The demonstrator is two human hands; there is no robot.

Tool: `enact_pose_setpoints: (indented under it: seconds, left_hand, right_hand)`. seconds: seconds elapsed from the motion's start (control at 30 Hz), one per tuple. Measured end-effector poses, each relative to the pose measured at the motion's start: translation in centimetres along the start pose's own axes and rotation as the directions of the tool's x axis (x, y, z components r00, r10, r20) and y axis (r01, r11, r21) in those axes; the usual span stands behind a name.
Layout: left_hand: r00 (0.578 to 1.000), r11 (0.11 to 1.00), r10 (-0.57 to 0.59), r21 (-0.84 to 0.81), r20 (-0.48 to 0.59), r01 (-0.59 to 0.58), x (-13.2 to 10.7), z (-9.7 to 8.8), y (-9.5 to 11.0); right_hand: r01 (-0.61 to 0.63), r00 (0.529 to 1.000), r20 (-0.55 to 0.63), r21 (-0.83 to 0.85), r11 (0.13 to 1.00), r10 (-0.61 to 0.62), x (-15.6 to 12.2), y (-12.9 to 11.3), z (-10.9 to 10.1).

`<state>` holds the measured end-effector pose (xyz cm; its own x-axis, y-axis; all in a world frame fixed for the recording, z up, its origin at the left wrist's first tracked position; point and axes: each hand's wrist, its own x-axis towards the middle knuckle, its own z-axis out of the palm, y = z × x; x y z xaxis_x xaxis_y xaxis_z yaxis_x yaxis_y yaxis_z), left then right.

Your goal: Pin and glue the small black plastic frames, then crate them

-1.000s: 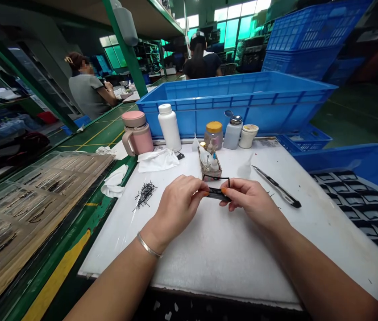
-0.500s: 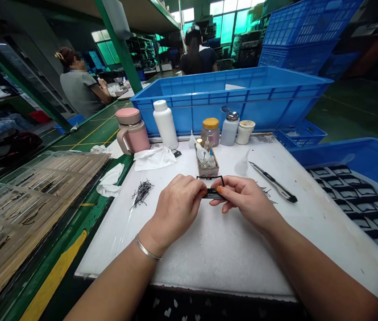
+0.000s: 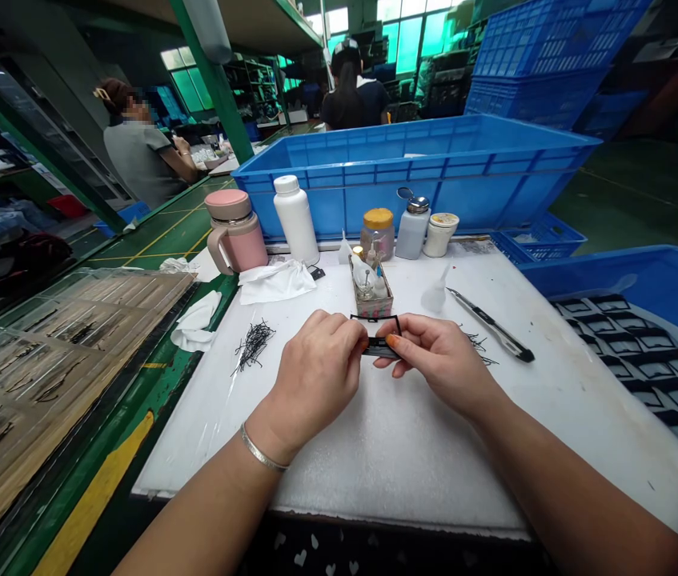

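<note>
Between my hands, over the middle of the white work surface (image 3: 411,448), is a small black rectangular frame-like part (image 3: 382,347). My left hand (image 3: 322,360) pinches its left end with thumb and fingers. On its right end, my right hand (image 3: 423,348) is closed, thumb on top and fingers beneath. The fingers cover both ends, so fine detail is hidden. A pile of thin black strips (image 3: 255,344) lies left of my left hand. More thin black pieces (image 3: 478,346) lie partly hidden behind my right hand, near a utility knife (image 3: 491,324).
Beyond my hands stand a small box of bottles (image 3: 371,306), a white bottle (image 3: 296,220), a pink mug (image 3: 236,232) and a pump bottle (image 3: 413,232). A large blue crate (image 3: 339,192) is behind them. Rows of black parts (image 3: 644,352) lie at right. Two people sit farther off.
Both hands keep the black part in nearly the same place and grip. The whole view has shifted very slightly.
</note>
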<state>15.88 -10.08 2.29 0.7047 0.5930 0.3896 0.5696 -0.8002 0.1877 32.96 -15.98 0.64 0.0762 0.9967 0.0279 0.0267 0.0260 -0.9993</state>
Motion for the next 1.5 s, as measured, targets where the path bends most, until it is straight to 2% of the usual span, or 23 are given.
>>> enact_pose_setpoints:
  seconds: [0.33,0.57,0.87,0.97,1.07,1.17,1.27,1.37,1.5]
  left_hand:
    - [0.999,1.000,0.008,-0.029,-0.034,-0.009,-0.2,0.0,0.1]
    - [0.999,0.999,0.018,-0.034,-0.029,-0.019,-0.1,0.0,0.4]
    - [0.998,0.998,0.031,-0.047,-0.047,-0.033,-0.2,0.1,0.3]
    - [0.996,0.995,0.031,-0.092,-0.083,-0.039,-0.1,0.0,0.3]
    - [0.991,0.973,-0.027,-0.230,-0.131,-0.004,0.0,0.0,0.0]
    - [0.980,0.895,-0.162,-0.435,-0.114,0.098,0.3,0.0,-0.4]
    - [0.966,0.744,-0.259,-0.633,0.019,0.212,0.6,0.3,-1.0]
    - [0.947,0.574,-0.271,-0.762,0.171,0.301,0.8,0.5,-1.4]
    - [0.934,0.468,-0.270,-0.816,0.234,0.340,0.9,0.5,-1.5]
  right_hand:
    - [0.015,0.999,-0.035,0.018,1.000,-0.014,-0.1,-0.3,0.2]
    - [0.025,0.993,-0.117,-0.026,0.999,-0.028,-0.2,-0.3,0.7]
    - [0.019,0.989,-0.142,-0.062,0.998,-0.027,-0.4,-0.5,0.9]
    - [0.021,0.990,-0.141,-0.059,0.998,-0.029,-0.4,-0.6,0.8]
    - [0.024,0.988,-0.150,-0.036,0.999,-0.030,-0.3,-0.6,0.6]
    - [0.017,0.988,-0.154,-0.012,1.000,-0.019,-0.3,-0.6,0.5]
    - [0.010,0.987,-0.159,-0.012,1.000,-0.012,-0.4,-0.7,0.5]
    - [0.010,0.987,-0.161,-0.012,1.000,-0.012,-0.5,-0.8,0.6]
    - [0.005,0.992,-0.127,0.006,1.000,-0.005,-0.3,-0.7,0.5]
